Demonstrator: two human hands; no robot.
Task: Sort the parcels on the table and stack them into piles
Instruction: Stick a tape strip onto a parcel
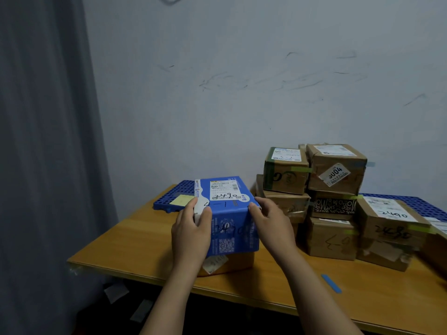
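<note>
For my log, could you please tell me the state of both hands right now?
Left hand: grips the blue parcel at its left edge.
Right hand: grips its right edge.

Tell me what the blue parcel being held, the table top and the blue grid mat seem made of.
The blue parcel: printed cardboard, smooth, by its creased folded edges. The table top: wood or wood-look laminate, faint sheen, grain streaks. The blue grid mat: probably moulded plastic, uniform colour, regular lattice.
</note>
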